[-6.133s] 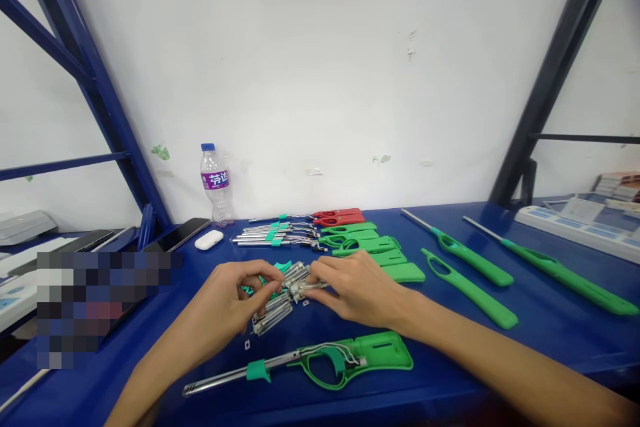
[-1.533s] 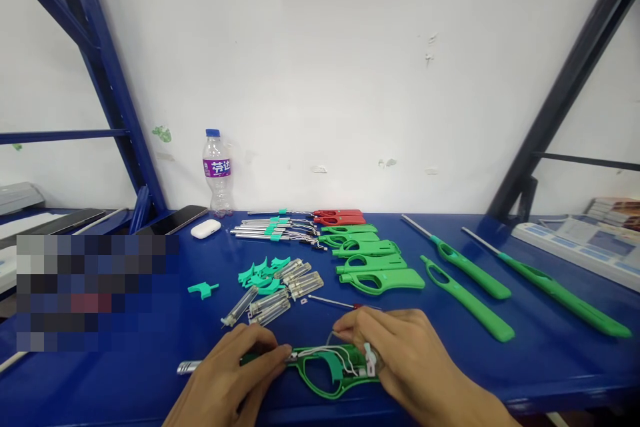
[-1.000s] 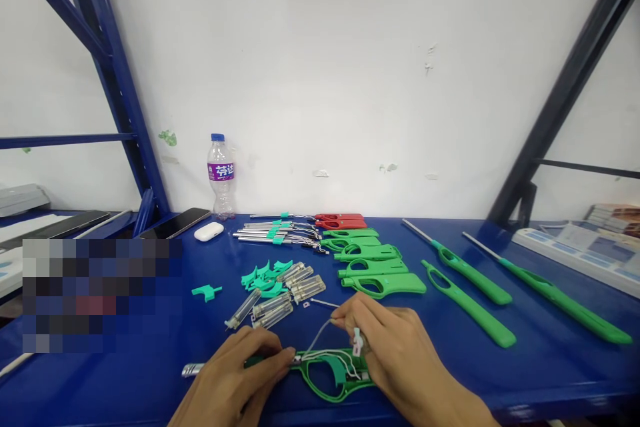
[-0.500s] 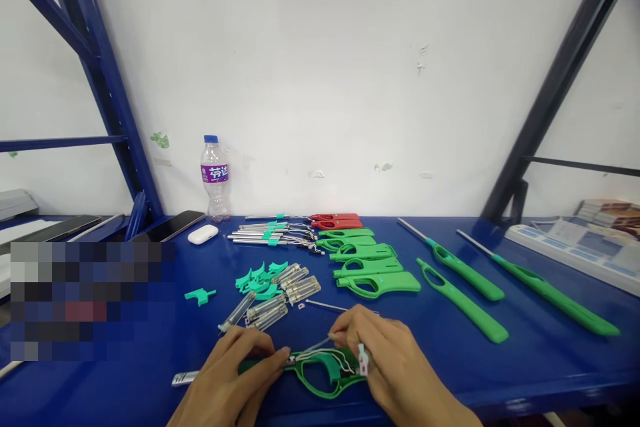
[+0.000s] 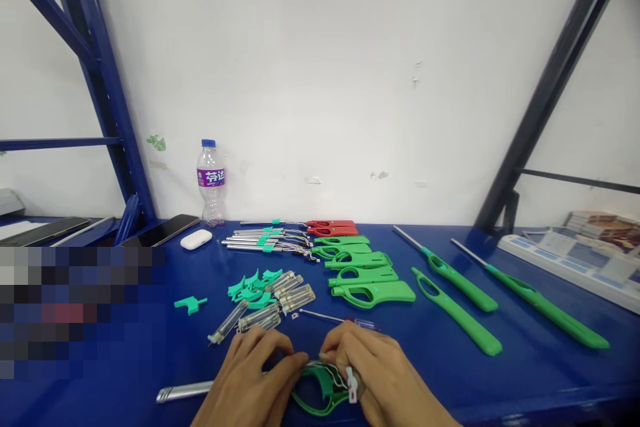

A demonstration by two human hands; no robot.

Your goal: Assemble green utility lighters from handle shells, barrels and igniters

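Note:
A green gas lighter handle lies open-sided at the table's front edge, with a teal trigger and white wires inside. A metal lighter tube sticks out to the left. My left hand is closed over the join of tube and handle. My right hand pinches at the top of the handle, fingertips near my left thumb; the thin clear tube there is mostly hidden. Under my right palm shows a pale valve piece of a fuel tank.
Ahead lie clear fuel tanks, teal triggers, a screwdriver, metal tubes, green handle shells and red shells. Assembled lighters lie right. A bottle, phone and white case stand back left.
My right fingertips have moved left and down, closer to my left thumb. The clear tube that stretched up to them now lies lower. The screwdriver handle has come into sight.

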